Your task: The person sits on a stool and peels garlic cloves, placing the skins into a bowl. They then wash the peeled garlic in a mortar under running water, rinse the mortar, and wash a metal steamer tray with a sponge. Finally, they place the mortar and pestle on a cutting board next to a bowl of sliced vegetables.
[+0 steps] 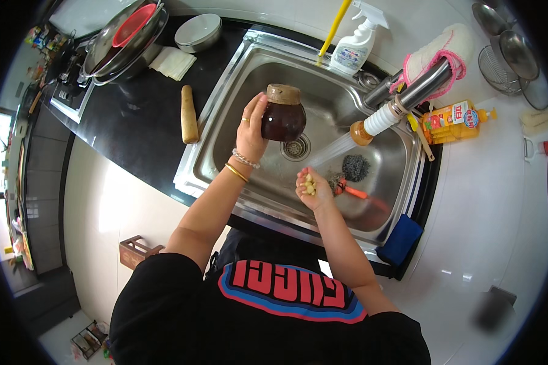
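Observation:
My left hand grips a dark brown glazed jar with a tan unglazed neck, held above the sink basin. Several pale yellow pieces, which look like peeled garlic cloves, rest in the cupped palm of my right hand. Water sprays from the faucet's white extension nozzle down toward the fingertips of that hand. Below the jar the drain strainer shows. A steel wool scourer and an orange-handled scrubber lie in the basin, right of my right hand.
Left of the sink, a wooden rolling pin, a folded cloth, bowls and stacked metal basins sit on the black counter. Behind stands a spray bottle; at right are a detergent bottle and a blue cloth.

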Demonstrator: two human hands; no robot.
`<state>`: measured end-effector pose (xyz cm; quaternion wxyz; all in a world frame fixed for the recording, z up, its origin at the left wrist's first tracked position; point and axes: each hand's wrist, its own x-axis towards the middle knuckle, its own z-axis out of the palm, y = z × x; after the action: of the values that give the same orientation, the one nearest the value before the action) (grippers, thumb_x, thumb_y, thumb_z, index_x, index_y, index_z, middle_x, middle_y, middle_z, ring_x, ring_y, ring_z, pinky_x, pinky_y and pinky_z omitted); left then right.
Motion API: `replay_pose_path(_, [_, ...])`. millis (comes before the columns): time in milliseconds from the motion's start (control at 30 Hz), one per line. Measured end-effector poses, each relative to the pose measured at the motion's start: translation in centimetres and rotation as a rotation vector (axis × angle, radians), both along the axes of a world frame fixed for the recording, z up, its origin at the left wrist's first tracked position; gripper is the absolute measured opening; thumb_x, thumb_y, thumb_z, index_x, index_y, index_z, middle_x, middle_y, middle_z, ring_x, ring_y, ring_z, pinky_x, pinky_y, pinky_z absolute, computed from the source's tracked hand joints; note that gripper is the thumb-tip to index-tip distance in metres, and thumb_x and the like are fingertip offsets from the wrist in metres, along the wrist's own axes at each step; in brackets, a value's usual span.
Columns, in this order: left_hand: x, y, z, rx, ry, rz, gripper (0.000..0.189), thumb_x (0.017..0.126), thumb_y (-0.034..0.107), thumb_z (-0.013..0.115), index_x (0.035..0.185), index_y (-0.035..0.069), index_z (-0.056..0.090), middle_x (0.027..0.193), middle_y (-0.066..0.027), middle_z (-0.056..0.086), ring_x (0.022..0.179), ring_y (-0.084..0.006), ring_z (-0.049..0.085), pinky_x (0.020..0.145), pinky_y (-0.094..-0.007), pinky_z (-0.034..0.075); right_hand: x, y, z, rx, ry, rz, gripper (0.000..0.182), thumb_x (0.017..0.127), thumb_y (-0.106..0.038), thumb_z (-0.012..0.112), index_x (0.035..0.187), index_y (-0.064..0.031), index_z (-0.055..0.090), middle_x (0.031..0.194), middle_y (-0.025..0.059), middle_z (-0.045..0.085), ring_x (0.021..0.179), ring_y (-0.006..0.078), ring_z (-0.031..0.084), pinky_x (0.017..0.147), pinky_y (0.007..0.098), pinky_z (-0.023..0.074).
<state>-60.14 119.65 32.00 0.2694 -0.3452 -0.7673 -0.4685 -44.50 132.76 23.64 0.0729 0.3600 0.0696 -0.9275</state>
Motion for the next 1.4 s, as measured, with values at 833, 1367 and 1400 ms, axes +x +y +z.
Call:
replay_pose_path(833, [5.7, 2.7, -6.9, 0.509, -1.963, 0.036, 0.057, 0.071, -0.016, 0.033, 0.122, 0.008, 0.030, 0.115, -0.0195, 0.043, 0.092, -0.0410, 0.054, 0.061, -0.0484, 0.055, 0.6, 6.6, 3.0, 0.106, 0.513, -0.035, 0.023, 0.087, -0.025, 0.049, 0.073, -0.0072, 0.051, 0.068, 0.0025, 0.048, 0.053, 0.0067, 0.041, 0.037, 0.0176, 0.0280])
replay_pose_path(1367, [2.2, -0.7, 1.8, 0.114, 0.004, -0.025, 0.064, 0.059, -0.016, 0.055, 0.117, 0.010, 0.047, 0.131, -0.0160, 0.033, 0.109, -0.0321, 0.046, 0.088, -0.0336, 0.043, 1.1, 2.9, 7.0, 0.358, 0.678, 0.478, 0.026, 0.083, -0.023, 0.056, 0.072, 0.0010, 0.054, 0.069, 0.0060, 0.050, 0.050, 0.0078, 0.043, 0.037, 0.0187, 0.0300])
replay_pose_path(1400, [2.0, -0.8, 2.2, 0.137, 0.057, 0.004, 0.062, 0.058, -0.013, 0.060, 0.115, 0.008, 0.048, 0.133, -0.0165, 0.029, 0.109, -0.0316, 0.047, 0.087, -0.0329, 0.044, 0.9, 2.9, 7.2, 0.384, 0.673, 0.498, 0.026, 0.083, -0.023, 0.056, 0.072, 0.0011, 0.054, 0.069, 0.0060, 0.050, 0.050, 0.0078, 0.044, 0.037, 0.0187, 0.0304])
